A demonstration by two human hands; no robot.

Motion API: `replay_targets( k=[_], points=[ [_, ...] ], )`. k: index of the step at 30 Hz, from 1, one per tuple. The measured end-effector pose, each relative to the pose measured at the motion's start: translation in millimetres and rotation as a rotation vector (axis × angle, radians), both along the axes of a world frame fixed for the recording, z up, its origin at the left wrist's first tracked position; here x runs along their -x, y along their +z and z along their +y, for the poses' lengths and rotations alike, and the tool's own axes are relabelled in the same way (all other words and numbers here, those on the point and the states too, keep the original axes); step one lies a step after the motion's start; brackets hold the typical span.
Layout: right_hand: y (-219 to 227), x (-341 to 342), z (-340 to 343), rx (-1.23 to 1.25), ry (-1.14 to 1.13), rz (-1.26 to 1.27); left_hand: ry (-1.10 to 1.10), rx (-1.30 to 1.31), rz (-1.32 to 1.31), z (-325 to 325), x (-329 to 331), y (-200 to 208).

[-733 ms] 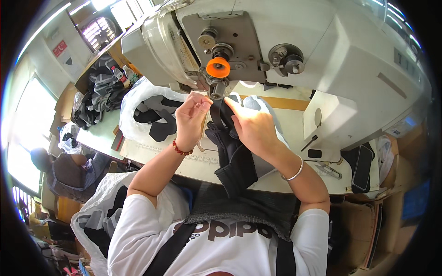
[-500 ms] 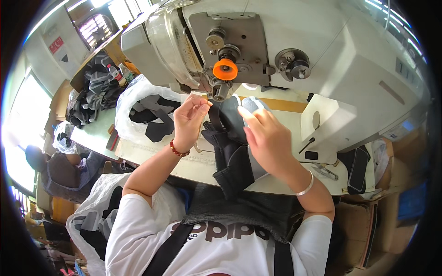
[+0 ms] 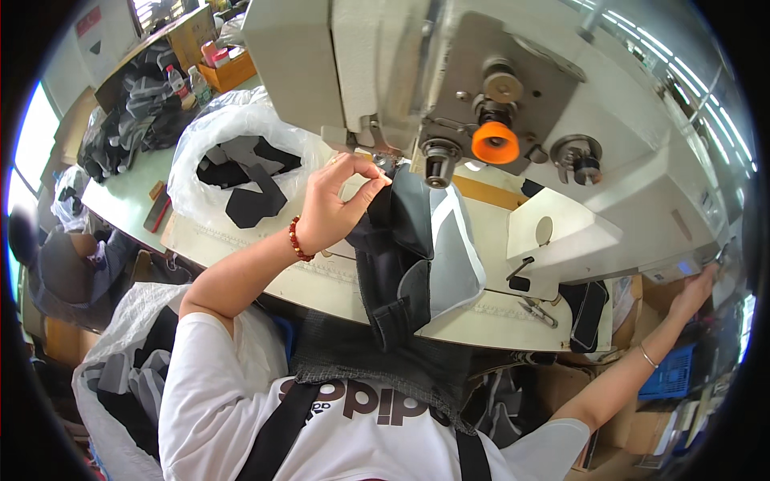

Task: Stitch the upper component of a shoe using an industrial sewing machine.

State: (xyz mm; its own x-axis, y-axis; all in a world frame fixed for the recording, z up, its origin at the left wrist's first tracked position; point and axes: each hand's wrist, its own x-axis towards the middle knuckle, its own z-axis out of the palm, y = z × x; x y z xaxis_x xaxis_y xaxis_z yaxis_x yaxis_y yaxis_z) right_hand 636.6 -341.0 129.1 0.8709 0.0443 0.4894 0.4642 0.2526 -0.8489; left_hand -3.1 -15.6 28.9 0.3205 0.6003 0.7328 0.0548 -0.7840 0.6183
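Starting at the far left, a white plastic bag [image 3: 96, 341] bulges low down, its mouth full of black and grey pieces. Above it, a heap of dark cut pieces [image 3: 132, 112] crowds the side table [image 3: 120, 200], with a clear bottle [image 3: 198, 86] just beside. Moving along, here's a second bag, the open clear bag [image 3: 188, 164], sitting on the table [image 3: 204, 240], one black piece [image 3: 261, 200] spilling over its lip.

Now the left hand [image 3: 333, 208], a red bead bracelet [image 3: 298, 243] at its wrist! Thumb and forefinger come together, tips meeting right at the upper end of the dark fabric piece [image 3: 393, 268]; whether a thread or an edge sits between them is too small to tell. That dark piece lies under the machine's head, its lower end hanging over the table's front edge. Tucked beside it on the right, a grey-and-white piece [image 3: 455, 264] rests on the table.

Overhead, the orange cup [image 3: 495, 143] juts from the big pale sewing machine [image 3: 634, 192]. Further right, small metal snips [image 3: 539, 313] lie near a black pad [image 3: 588, 317].

And way out right, the right hand [image 3: 695, 292] stretches to the machine's far end, a silver bangle [image 3: 648, 357] on its arm; I can't tell whether those fingers are closed on anything.
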Motion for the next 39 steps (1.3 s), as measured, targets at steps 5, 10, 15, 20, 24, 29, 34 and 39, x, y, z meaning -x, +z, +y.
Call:
replay_targets(
  k=[5,10,15,20,24,29,34,39],
  points=[
    [52.4,-33.4,-11.4,0.289,-0.039,-0.111,0.045,-0.186,0.041,-0.3,0.1,2.7],
    [81.6,-51.6,-10.0,0.550,-0.229,-0.109,0.078,-0.326,0.078,0.5,1.7,6.8],
    [106.9,-64.5,-0.7,0.606,-0.164,-0.144,0.086,-0.410,0.110,-1.4,0.1,7.1],
    [108.5,-79.6,1.6,0.647,-0.117,-0.157,0.076,-0.434,0.113,-4.1,2.3,11.3],
    [99.9,-62.2,3.5,0.499,-0.150,-0.209,0.104,-0.465,0.142,-4.4,-3.5,13.7],
    [59.6,82.8,1.0,0.353,-0.519,-0.785,0.167,-0.486,0.187,-3.1,-10.4,12.4],
    [-75.6,268.8,13.8,0.626,0.036,-0.964,0.164,-0.500,0.193,-5.7,-9.8,11.7],
    [-181.4,317.0,40.2,1.217,-0.026,-1.009,0.128,-0.453,0.134,-6.0,-3.3,13.0]
  ],
)
